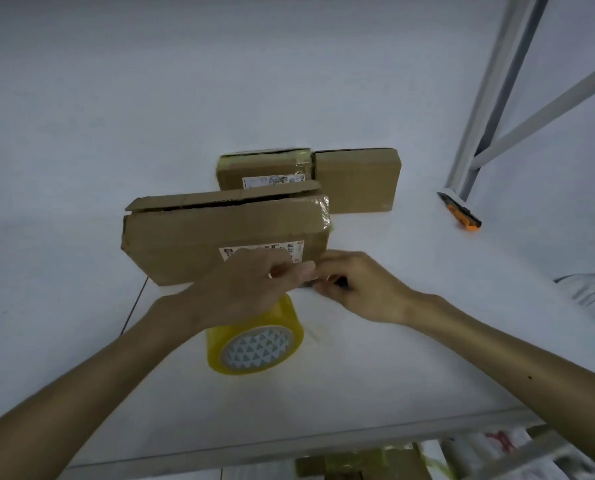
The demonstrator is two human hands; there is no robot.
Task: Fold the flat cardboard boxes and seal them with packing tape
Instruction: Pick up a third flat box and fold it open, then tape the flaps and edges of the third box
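White surface carries the unsealed cardboard box at its middle, long axis running left to right, top seam gaping beyond both hands. Yellow tape roll stands just nearer, under the left hand, whose grip pinches what looks like the tape end. Beside it the right hand curls at the box's near right corner; its hold is hidden.

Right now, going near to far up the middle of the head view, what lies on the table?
Tape roll → front box → labelled box, with a plain box beside it on the right.
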